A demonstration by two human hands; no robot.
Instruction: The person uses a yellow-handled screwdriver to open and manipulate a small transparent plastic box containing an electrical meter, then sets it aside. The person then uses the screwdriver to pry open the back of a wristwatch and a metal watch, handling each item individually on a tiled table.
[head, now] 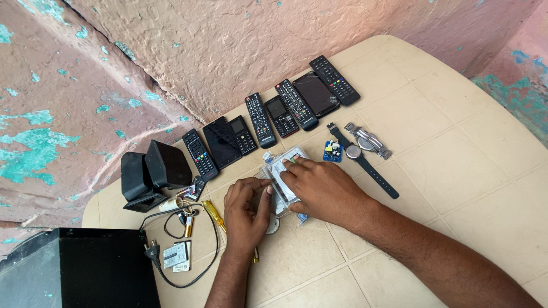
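Left hand: the left hand (246, 208) is curled, with its thumb and fingers at the near left end of the clear plastic box (283, 171). How tight the grip is, I cannot tell.
Right hand: the right hand (322, 188) lies flat on top of the box, fingers nearly straight, pressing down. It is not wrapped around it.
Clear plastic box: it sits on the counter (456, 171) in the middle, between both hands, just in front of the row of remotes and phones. It has grey and white parts inside.
Small blue board: a little blue circuit board (332, 151) lies just beside the far end of the box.
Watches: a black watch (359, 159) lies stretched out to the right of the box, and a silver watch (369, 140) lies next to it.
Row at the back: black remotes (260, 120) and black phones (221, 141) lie side by side along the pink wall (228, 45).
Speakers: two small black speakers (153, 174) stand at the left end of the row.
Yellow tool: a screwdriver with a yellow handle (215, 214) lies just left of the left hand.
Wire: a black cord with a plug (153, 252) curls on the counter near the left edge.
Black box: a big black box (80, 268) fills the bottom left corner.
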